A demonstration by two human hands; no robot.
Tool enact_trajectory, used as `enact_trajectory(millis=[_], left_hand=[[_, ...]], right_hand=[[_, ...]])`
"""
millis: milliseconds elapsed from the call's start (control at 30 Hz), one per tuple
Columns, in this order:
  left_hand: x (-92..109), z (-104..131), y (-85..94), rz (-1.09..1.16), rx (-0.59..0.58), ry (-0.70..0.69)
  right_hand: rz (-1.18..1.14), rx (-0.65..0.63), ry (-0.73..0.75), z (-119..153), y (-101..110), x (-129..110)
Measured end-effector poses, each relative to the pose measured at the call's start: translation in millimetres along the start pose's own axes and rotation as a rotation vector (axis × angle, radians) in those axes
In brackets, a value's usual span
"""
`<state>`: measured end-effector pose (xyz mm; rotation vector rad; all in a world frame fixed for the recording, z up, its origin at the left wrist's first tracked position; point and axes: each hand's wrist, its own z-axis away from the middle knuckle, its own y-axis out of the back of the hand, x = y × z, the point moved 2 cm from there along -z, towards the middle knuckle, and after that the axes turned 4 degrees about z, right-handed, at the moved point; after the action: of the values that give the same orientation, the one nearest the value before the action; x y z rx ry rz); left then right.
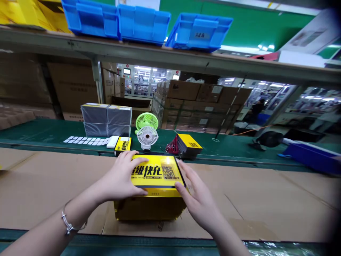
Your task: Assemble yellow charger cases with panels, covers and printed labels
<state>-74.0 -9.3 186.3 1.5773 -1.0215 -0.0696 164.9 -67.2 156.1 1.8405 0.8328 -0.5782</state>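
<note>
A flat yellow box point(153, 174) with black lettering and a QR code lies in front of me. My left hand point(125, 176) grips its left side, fingers across the top and thumb at the front edge. From the right, my right hand point(198, 195) holds it, fingers along the side and thumb on the near corner. Beneath the box is a darker, shadowed yellow-brown block point(149, 209), resting on the cardboard-covered worktop point(247, 199). I cannot tell whether it is a stack or a single carton. A silver bracelet circles my left wrist.
Behind the box stand a white fan point(147, 137), a green fan point(147, 121), a small yellow box point(123, 145), a stack of yellow-topped pieces point(189, 145) and wrapped stacks point(106, 120). White stickers point(86, 140) lie left. Blue bins point(144, 23) line the overhead shelf.
</note>
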Motion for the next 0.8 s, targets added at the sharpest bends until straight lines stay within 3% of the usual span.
enact_trajectory(millis=[67,133,567,800], left_hand=[[-8.5,-4.4,-7.0,0.067,-0.028,0.047],[-13.1,-6.7,-11.9,0.117,-0.040,0.072],[-8.2,-9.0,-15.6,0.163,-0.048,0.092],[-2.6,-18.9,-9.8,0.097,-0.159,0.052]], right_hand=[[0.187,-0.068,0.030,-2.8,0.2,15.0],[0.219,-0.113,0.007,-3.9,0.9,28.0],[-0.023,-0.093,-0.052,-3.8,3.8,50.7],[-0.218,-0.138,-0.088,-5.3,2.2,58.9]])
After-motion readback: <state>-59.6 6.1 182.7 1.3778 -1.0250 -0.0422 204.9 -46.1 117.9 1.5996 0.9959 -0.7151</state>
